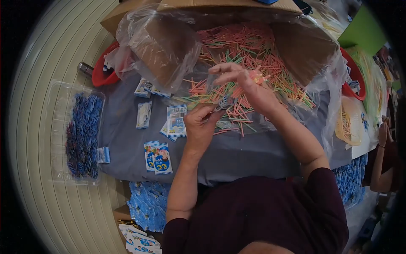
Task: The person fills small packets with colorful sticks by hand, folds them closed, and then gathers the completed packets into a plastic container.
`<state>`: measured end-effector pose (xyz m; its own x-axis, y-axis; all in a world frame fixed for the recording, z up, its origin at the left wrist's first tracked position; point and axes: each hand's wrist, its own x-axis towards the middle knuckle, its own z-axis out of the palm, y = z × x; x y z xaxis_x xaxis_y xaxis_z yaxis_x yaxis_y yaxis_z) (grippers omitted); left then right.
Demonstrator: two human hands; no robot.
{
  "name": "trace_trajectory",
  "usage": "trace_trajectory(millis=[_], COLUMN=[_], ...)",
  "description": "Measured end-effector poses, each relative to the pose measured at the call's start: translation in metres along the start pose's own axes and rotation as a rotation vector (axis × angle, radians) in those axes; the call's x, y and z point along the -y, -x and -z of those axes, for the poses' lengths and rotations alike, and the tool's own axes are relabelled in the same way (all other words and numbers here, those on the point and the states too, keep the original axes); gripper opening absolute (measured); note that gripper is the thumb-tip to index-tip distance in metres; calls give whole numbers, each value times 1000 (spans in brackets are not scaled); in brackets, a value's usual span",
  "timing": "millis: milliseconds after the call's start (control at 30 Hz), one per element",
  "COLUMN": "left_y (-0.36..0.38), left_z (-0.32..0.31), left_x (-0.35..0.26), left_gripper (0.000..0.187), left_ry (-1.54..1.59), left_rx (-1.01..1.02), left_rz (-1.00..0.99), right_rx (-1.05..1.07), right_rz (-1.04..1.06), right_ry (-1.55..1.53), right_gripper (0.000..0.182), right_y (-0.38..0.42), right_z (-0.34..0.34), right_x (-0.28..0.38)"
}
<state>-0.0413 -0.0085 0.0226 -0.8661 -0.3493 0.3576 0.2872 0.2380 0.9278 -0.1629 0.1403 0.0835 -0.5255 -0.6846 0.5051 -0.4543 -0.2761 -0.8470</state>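
My left hand (199,122) pinches a small blue-and-white packet (221,103) between thumb and fingers, at the near edge of a heap of thin pink, green and yellow sticks (245,46). Just right of the packet and above the heap is my right hand (256,91). Its fingers stretch leftward, and a small bunch of sticks (259,77) shows against it, with the grip partly hidden. Left of my left hand, several blue-and-white packets (176,120) lie on the grey cloth (237,156). Two more packets (162,158) overlap nearer to me.
An opened cardboard box (296,51) lined with clear plastic holds the heap. Red basins (101,70) stand at both sides. A clear tray (57,127) of filled blue packets sits at left, and a yellow basket (353,122) at right. Another person's hand (384,132) appears at far right.
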Motion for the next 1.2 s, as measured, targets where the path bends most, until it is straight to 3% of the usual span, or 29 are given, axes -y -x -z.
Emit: trace_trajectory(millis=[33,100,200,300,367,500,700,800,867,900,967,1033,1100,1167,1200], left_y=[-2,-5,-4,-6,-8,-12,-29,-36,-41,-43,-46,-50,-54,-56,-54], left_z=[-5,-10,-12,-13,-15,-21,-22,-27,-33,-34,-36,-38,-40,-43,-44], left_x=[7,11,13,18,21,13,25,27,29,30,31,26,23,22,19], left_gripper=[19,19,19,20,21,21,22,25,23,23,23,24,25,30,30], left_ry=[45,88,147,83,115,197,7,-184,118,120,357,488,619,642,644], left_rx=[-7,-16,7,2,35,-15,47,-1,1,-3,65,70,89,99,109], left_rz=[-33,-70,46,53,2,19,-103,-271,-71,-76,126,198,272,244,247], right_rx=[32,-1,-26,-80,4,45,-25,82,62,65,-193,-255,-308,-126,-147], right_rz=[-9,-22,-137,20,-139,-172,-315,-317,-316,-313,-154,-118,-124,-219,-71], right_ry=[146,104,-3,-99,-22,-4,106,198,35,39,-145,-199,-146,-122,-37], right_gripper=[61,58,60,61,65,65,59,57,59,59,70,66,50,36,30], right_y=[-2,-1,6,6,5,0,-12,-17,-19,-20,-22,-22,-18,-4,-2], right_z=[0,-1,1,5,9,4,6,12,15,15,14,14,15,14,5], right_x=[-3,-3,1,-2,1,-4,-8,-7,-11,-13,-17,-20,-23,-37,-38])
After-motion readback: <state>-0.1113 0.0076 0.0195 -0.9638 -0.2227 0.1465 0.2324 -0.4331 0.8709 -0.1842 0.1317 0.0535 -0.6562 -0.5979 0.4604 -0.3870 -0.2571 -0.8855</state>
